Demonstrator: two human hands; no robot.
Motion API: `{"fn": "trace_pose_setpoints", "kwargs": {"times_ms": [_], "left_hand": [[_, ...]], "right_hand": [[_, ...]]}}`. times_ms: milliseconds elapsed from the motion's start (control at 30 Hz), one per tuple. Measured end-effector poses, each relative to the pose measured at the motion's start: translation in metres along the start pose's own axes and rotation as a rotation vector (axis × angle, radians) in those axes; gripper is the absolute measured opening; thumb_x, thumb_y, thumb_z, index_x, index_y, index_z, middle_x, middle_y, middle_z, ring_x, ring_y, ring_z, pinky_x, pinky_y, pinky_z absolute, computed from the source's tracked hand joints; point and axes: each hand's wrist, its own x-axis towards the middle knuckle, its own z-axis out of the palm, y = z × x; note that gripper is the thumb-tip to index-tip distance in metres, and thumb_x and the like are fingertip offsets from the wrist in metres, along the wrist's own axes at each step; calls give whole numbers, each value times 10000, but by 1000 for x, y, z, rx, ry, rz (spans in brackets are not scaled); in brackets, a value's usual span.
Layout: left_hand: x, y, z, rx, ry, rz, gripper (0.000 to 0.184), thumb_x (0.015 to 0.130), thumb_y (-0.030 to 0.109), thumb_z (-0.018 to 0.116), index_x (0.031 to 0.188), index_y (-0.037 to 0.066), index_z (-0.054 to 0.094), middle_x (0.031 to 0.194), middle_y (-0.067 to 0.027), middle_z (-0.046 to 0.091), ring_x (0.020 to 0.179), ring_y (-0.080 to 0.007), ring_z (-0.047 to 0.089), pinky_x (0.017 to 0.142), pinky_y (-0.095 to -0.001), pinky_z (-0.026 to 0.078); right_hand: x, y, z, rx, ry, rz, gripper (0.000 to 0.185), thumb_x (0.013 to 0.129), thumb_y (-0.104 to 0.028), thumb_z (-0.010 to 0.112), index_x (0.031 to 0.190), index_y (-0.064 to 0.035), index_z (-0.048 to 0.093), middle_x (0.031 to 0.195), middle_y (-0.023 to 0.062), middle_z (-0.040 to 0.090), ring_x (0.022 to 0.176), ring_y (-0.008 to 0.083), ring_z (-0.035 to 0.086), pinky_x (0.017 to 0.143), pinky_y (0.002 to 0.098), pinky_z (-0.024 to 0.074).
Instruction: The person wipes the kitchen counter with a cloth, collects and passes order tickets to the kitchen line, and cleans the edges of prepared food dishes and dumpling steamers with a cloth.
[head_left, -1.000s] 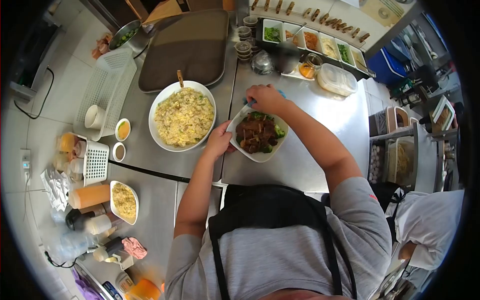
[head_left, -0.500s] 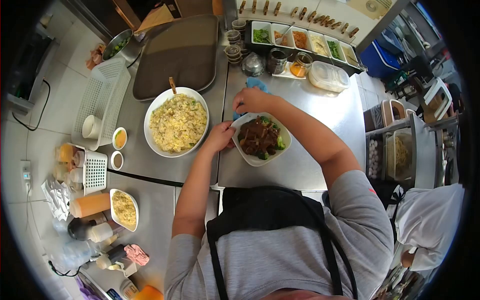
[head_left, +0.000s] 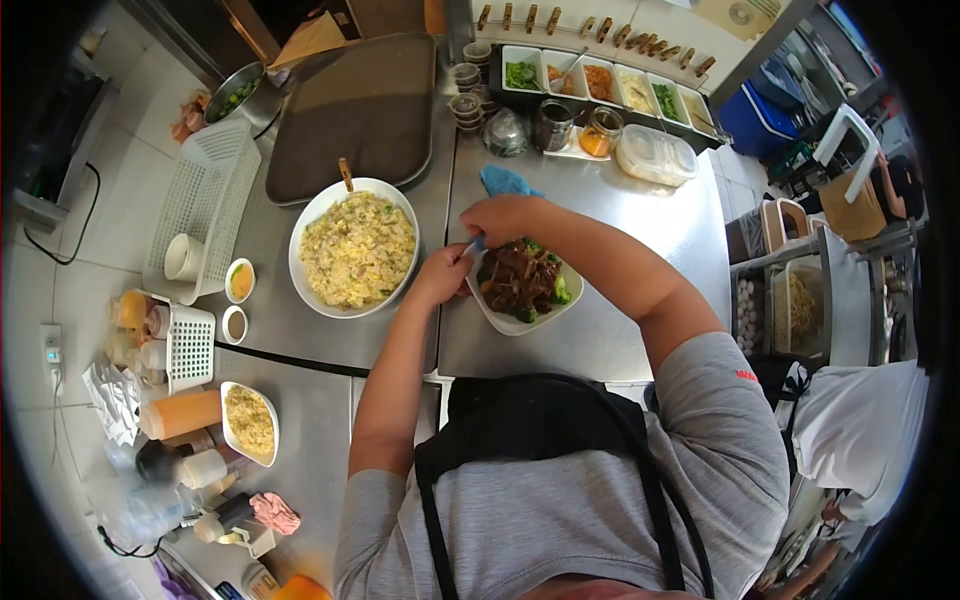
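Here's the left hand (head_left: 443, 275), pinching the near-left corner of the white bowl (head_left: 515, 327), thumb up by the rim! And right beside it, the right hand (head_left: 497, 217) reaches across the bowl's far side, fingers bent together over a blue bit (head_left: 476, 243) at that same corner; its exact grip is partly hidden. The bowl sits in front of the apron (head_left: 545, 415), over the steel desk (head_left: 650, 270); whether its base touches down, you can't tell. Inside, glossy brown meat (head_left: 513, 277) with broccoli (head_left: 562, 293) along the edge. Just beyond the right hand lies a blue cloth (head_left: 507, 181). Over to the left, the big rice bowl (head_left: 298, 278), heaped with fried rice (head_left: 357, 250), a peg (head_left: 345, 172) upright at its far rim!
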Motion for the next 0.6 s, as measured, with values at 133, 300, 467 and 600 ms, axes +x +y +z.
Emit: {"fn": "trace_pose_setpoints", "kwargs": {"times_ms": [133,300,467,600], "left_hand": [[2,-3,0,9,7,3,291,806,168,426,1047,27,507,705,-46,572,543,-103,543,483,-228,462],[-3,2,1,2,14,-7,285,804,148,420,1047,24,506,704,-44,572,554,-100,544,486,-227,461],[-4,-1,2,-11,5,0,271,800,135,412,1023,19,513,706,-46,570,539,-106,544,475,-234,465],[-6,-3,5,-62,44,-5,270,797,124,400,1019,22,515,672,-55,565,507,-118,551,450,-234,465]], "right_hand": [[-3,11,-5,-92,-85,71,199,583,-114,598,763,-66,528,749,107,556,703,280,543,575,367,418],[-9,32,5,-264,-36,158,156,581,-98,593,719,-28,613,724,143,594,676,292,568,581,376,447],[-40,34,-3,-191,28,321,173,594,-109,590,750,-36,612,767,142,593,711,294,564,613,362,447],[-80,38,-12,151,408,312,176,602,-118,595,768,-62,606,800,115,583,765,278,549,657,345,440]]}}
